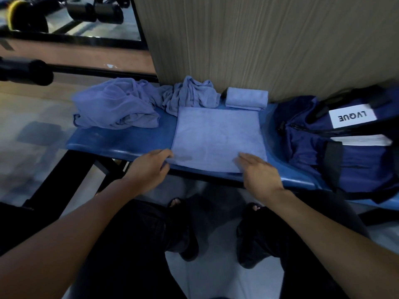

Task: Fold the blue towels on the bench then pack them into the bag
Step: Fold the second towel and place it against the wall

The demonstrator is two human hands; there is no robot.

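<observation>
Where the view is nearest, two bare forearms reach forward over dark-trousered legs and dark shoes (pixel 187 240) on a pale floor. The left hand (pixel 149 167) lies at the near left corner of a flat towel (pixel 218 137); its fingertips touch the cloth edge, thumb tucked below the bench lip, fingers slightly bent; whether it pinches the corner cannot be told. The right hand (pixel 258 172) rests palm down on the near right corner of the same towel, fingers straight and together, gripping nothing. The flat towel is spread smooth across the middle of the blue bench (pixel 121 139), its near edge at the bench's near lip, its far edge close to the wall side. To the right on the bench, just beside the towel, sits a dark blue bag (pixel 313 143) with black straps and a white label reading "LVQUE" upside down. Farther back, a folded towel (pixel 246 98) lies against the wood-grain wall panel (pixel 259 39), just beyond the flat towel's far right corner. Left of it, a crumpled towel (pixel 190 93) is bunched at the panel's corner, touching the flat towel's far edge. Farther left, a second crumpled towel (pixel 114 106) lies heaped on the bench's left part. Beyond, at far left, black gym equipment (pixel 26 71) shows, blurred.
</observation>
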